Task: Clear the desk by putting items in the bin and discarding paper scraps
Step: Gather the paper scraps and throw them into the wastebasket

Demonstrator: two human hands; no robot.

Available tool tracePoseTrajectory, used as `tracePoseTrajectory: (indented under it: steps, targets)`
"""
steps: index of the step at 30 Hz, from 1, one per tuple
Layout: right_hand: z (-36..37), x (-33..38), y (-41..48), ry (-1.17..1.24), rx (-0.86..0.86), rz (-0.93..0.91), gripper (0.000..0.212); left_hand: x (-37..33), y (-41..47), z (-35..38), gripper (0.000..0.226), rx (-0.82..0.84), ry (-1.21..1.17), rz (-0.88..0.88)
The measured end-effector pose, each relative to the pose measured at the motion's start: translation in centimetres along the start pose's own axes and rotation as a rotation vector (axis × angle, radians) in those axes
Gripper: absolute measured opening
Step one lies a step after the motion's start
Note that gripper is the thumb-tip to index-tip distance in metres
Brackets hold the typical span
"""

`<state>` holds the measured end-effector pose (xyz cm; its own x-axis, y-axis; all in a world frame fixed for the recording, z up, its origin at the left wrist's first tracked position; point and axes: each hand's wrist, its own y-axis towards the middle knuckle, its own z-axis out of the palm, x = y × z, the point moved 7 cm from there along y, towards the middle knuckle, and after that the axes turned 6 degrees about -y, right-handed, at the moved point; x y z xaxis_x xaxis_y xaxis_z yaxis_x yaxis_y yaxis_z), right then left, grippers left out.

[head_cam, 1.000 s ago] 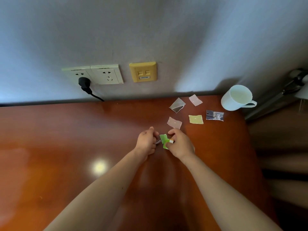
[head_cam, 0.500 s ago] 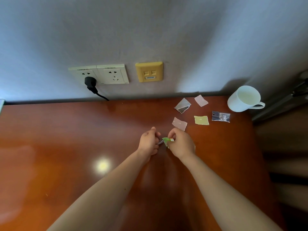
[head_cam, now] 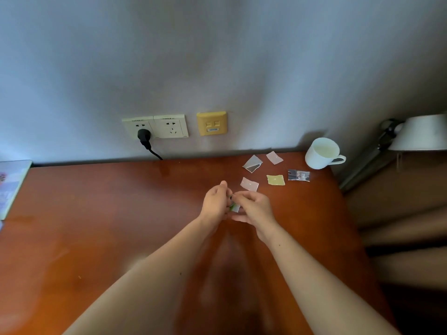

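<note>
Head view: left hand [head_cam: 216,201] and right hand [head_cam: 254,209], fingers curled, meet just above the desk [head_cam: 96,213] and pinch 1 green scrap [head_cam: 234,208] between them. 5 paper scraps [head_cam: 249,184] lie beyond the hands, near the white mug [head_cam: 321,153]; no bin is in view. Clearing appears barely begun, with every visible scrap yet to be discarded.

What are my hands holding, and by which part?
A small green paper scrap, pinched by the left hand and right hand near its upper edge.
</note>
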<state>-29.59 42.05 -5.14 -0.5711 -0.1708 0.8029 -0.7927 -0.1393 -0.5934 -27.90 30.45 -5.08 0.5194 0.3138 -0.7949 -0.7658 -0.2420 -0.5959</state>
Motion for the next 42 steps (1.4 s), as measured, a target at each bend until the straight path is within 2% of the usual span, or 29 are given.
tracePoseTrajectory:
  steps: [5, 8, 11, 14, 18, 23, 25, 27, 30, 32, 34, 38, 42]
  targets:
    - [-1.9, 0.4, -3.0, -0.112, -0.096, -0.065, 0.015, -0.3, -3.6, 1.0, 0.038, 0.062, -0.085, -0.04]
    - [-3.3, 0.7, -4.4, -0.077, -0.201, -0.123, 0.014, 0.7, -4.6, 1.1, 0.033, 0.001, -0.337, -0.14]
    - [-3.8, 1.8, -5.9, -0.105, -0.216, -0.228, 0.015, 1.8, -5.3, 2.3, 0.028, -0.012, -0.513, -0.306]
    - [-3.9, 2.6, -6.6, -0.145, -0.197, -0.305, 0.022, 1.9, -6.1, 4.7, 0.035, 0.081, -0.533, -0.418]
    - [-5.8, 3.2, -6.2, -0.242, -0.263, -0.345, 0.026, 1.7, -6.2, 7.3, 0.047, 0.191, -0.543, -0.474]
    - [-8.5, 4.8, -4.5, -0.465, -0.311, -0.429, 0.028, 1.4, -4.7, 10.1, 0.044, 0.265, -0.492, -0.455]
    - [-9.2, 4.9, -3.0, -0.485, -0.278, -0.424, 0.023, 1.7, -3.3, 11.3, 0.041, 0.289, -0.508, -0.461]
    - [-9.7, 4.9, -1.1, -0.455, -0.23, -0.401, 0.021, 1.9, -1.5, 12.0, 0.033, 0.246, -0.535, -0.448]
    - [-10.9, 5.1, 2.0, -0.408, -0.21, -0.341, 0.021, 1.6, 1.1, 12.1, 0.025, 0.166, -0.487, -0.41]
    - [-12.1, 5.1, 4.5, -0.463, -0.245, -0.312, 0.021, 1.3, 2.8, 11.9, 0.024, 0.128, -0.463, -0.388]
    - [-13.1, 5.0, 6.8, -0.644, -0.273, -0.289, 0.026, 1.0, 4.7, 11.6, 0.025, 0.083, -0.426, -0.358]
    - [-13.7, 4.7, 10.7, -1.067, -0.257, -0.268, 0.041, 0.9, 8.4, 11.4, 0.035, 0.001, -0.196, -0.276]
    - [-13.8, 4.0, 13.3, -1.271, -0.233, -0.245, 0.052, 1.3, 11.4, 11.7, 0.038, -0.017, 0.108, -0.155]
